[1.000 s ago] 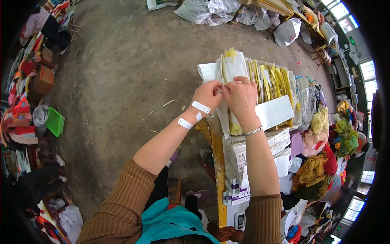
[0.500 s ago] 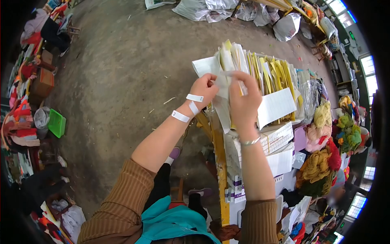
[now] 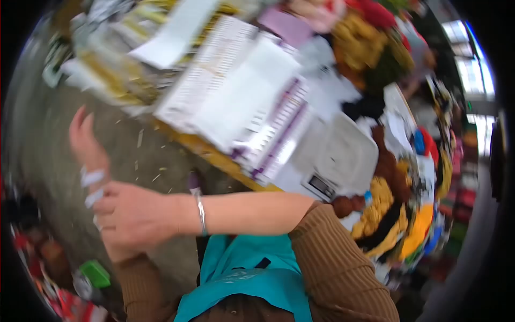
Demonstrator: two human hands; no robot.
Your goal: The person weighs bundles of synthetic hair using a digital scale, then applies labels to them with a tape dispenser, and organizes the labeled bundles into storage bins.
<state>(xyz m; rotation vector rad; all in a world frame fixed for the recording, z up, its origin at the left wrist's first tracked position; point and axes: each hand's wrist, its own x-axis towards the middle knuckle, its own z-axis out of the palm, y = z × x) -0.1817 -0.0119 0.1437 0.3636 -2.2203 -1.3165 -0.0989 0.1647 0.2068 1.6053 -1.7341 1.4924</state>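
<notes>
My left hand (image 3: 88, 140) is raised at the left, blurred, with its fingers stretched out and no object visible in it. White paper labels (image 3: 92, 177) are stuck around its wrist. My right hand (image 3: 140, 216) lies across my left wrist and forearm. Its fingers are closed against the skin beside the labels, and what they pinch is hidden. A silver bracelet (image 3: 200, 214) circles my right wrist. Up and to the right of both hands, printed sheets and cards (image 3: 252, 91) lie stacked on the yellow-edged table (image 3: 206, 150).
A digital scale (image 3: 346, 155) sits on the table, with coloured yarn (image 3: 378, 209) around its right side. Yellow and white paper slips (image 3: 115, 59) fill the upper left. A green basket (image 3: 95, 273) is at the lower left.
The view has swung toward the table's scale side. My hands have left the paper slips; my right hand has come over my left wrist, and my left fingers have opened.
</notes>
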